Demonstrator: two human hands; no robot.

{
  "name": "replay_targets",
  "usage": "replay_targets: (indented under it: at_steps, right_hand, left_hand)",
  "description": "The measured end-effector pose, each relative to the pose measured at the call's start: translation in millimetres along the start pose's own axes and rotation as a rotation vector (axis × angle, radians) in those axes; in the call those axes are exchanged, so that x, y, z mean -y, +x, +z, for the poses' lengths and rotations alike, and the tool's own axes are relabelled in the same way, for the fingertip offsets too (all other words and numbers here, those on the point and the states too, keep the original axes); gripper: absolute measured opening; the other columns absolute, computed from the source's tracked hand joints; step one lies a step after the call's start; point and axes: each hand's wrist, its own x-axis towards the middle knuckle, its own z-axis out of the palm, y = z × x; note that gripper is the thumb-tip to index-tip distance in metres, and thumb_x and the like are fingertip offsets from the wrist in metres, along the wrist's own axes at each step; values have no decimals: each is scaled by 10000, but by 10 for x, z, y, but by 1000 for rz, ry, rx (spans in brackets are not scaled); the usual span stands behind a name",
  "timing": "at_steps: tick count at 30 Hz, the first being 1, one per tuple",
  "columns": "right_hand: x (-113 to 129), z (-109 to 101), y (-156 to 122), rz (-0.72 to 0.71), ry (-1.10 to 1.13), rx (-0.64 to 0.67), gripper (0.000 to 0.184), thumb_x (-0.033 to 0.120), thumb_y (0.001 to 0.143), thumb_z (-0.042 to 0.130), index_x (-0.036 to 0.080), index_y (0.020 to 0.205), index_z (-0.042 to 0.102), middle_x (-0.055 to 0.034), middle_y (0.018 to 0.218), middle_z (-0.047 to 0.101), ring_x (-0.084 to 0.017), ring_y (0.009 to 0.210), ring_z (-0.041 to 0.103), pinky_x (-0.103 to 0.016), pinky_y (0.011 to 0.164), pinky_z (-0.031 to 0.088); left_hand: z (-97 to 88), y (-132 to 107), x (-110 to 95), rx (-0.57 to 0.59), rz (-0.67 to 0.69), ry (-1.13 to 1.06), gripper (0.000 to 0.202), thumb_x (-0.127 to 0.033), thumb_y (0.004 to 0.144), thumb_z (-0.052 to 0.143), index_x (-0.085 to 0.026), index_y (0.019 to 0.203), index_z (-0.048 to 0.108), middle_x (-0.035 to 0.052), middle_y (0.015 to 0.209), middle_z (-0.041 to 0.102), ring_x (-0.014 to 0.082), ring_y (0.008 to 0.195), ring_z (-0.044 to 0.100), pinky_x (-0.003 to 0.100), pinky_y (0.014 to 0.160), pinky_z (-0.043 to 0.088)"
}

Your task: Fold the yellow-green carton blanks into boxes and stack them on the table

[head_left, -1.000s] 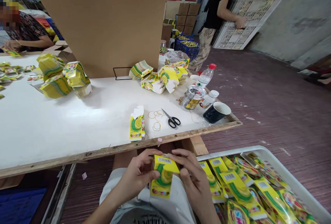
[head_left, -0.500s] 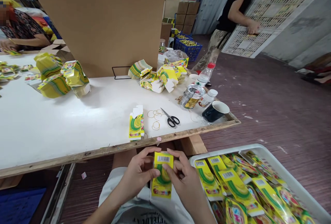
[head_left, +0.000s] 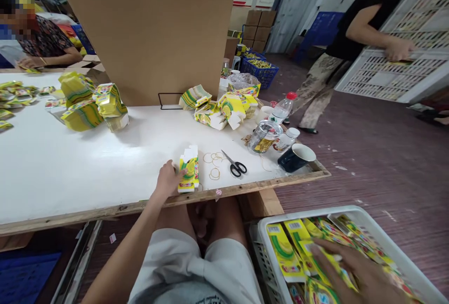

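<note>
My left hand (head_left: 168, 178) is at the front of the white table, its thumb over a flattened yellow-green carton (head_left: 190, 175) and its other fingers curled at the carton's left edge. My right hand (head_left: 354, 266), smeared by motion, is over a white plastic basket (head_left: 268, 273) at lower right. Its fingers look stretched apart, and no box shows clearly gripped in it. Beneath it, folded yellow boxes (head_left: 286, 252) and colourful packets fill the basket. Right of the flat carton lie several rubber bands (head_left: 214, 173) and black-handled scissors (head_left: 236, 167).
Stacks of flat cartons lie at the back left (head_left: 82, 107) and back centre (head_left: 224, 107). A dark mug (head_left: 294, 160), a clear jar (head_left: 264, 136) and bottles crowd the right corner. A large cardboard sheet (head_left: 147, 32) stands behind. A person (head_left: 365, 28) carries white crates; another sits far left.
The folded box has left my two hands. My left hand has gone forward to the flat carton, my right hand to the basket. The person with the crates has moved right.
</note>
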Motion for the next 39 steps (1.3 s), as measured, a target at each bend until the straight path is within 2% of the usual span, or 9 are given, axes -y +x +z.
replay_targets:
  at_steps: [3, 6, 8, 11, 22, 26, 31, 34, 39]
  right_hand:
    - [628, 538, 105, -71, 229, 149, 394, 611, 851, 595, 259, 867, 773, -82, 845, 780, -276, 737, 695, -408, 683, 521]
    - [1225, 1035, 197, -127, 367, 283, 285, 470, 900, 578, 240, 890, 747, -62, 849, 765, -242, 743, 676, -374, 702, 502]
    - [1451, 1237, 224, -160, 396, 320, 216, 384, 908, 576, 238, 873, 732, -45, 855, 761, -230, 760, 671, -364, 729, 484]
    - [1563, 1392, 234, -191, 416, 338, 172, 303, 909, 565, 228, 851, 710, -36, 853, 752, -226, 809, 673, -356, 765, 470]
    - [1500, 1573, 227, -222, 481, 240, 168, 262, 930, 552, 211, 905, 710, -57, 872, 740, -219, 788, 671, -340, 744, 517]
    - [1539, 1594, 230, -271, 530, 138, 184, 237, 937, 561, 230, 1041, 713, -80, 1016, 699, -244, 984, 649, -387, 874, 531]
    - [1619, 1556, 261, -336, 585, 12, 241, 238, 962, 570, 246, 1174, 686, -100, 1115, 617, -252, 1088, 589, -424, 944, 505]
    - [1684, 1489, 279, -395, 593, -18, 239, 221, 956, 599, 279, 1164, 703, -92, 1170, 591, -249, 1093, 565, -425, 939, 490]
    - [1786, 1413, 333, -554, 528, -55, 265, 126, 918, 644, 307, 1080, 752, -78, 1212, 568, -250, 1094, 509, -418, 925, 463]
  left_hand:
    - [72, 192, -2, 69, -75, 20, 377, -335, 942, 642, -159, 1271, 591, 117, 1279, 631, 278, 1120, 638, 501, 946, 538]
    - [147, 253, -51, 148, -125, -10, 345, -333, 950, 636, -166, 1250, 611, 89, 1267, 641, 265, 1070, 662, 454, 882, 579]
    - [175, 277, -89, 193, -147, -40, 349, -338, 946, 639, -160, 1245, 616, 84, 1265, 642, 275, 1071, 661, 453, 880, 580]
    - [218, 298, -148, 249, -166, -82, 350, -332, 949, 636, -160, 1253, 610, 93, 1271, 640, 266, 1068, 662, 455, 880, 580]
    - [323, 205, -396, 410, -130, -272, 341, -321, 955, 629, -165, 1258, 602, 100, 1263, 642, 250, 1057, 666, 457, 881, 580]
    - [252, 59, -433, 332, -33, -452, 314, -343, 954, 628, -148, 1201, 626, 86, 1181, 679, 236, 994, 686, 425, 843, 590]
    - [25, -244, -457, 217, 90, -723, 536, -583, 806, 704, -133, 1091, 642, 84, 983, 769, 251, 848, 738, 334, 724, 596]
    - [-70, -404, -483, 191, 111, -808, 578, -609, 728, 757, -145, 1058, 657, 89, 970, 788, 255, 811, 748, 325, 683, 598]
    - [-70, -534, -502, 183, 116, -862, 496, -553, 762, 760, -155, 1043, 667, 73, 1001, 793, 220, 830, 745, 284, 705, 594]
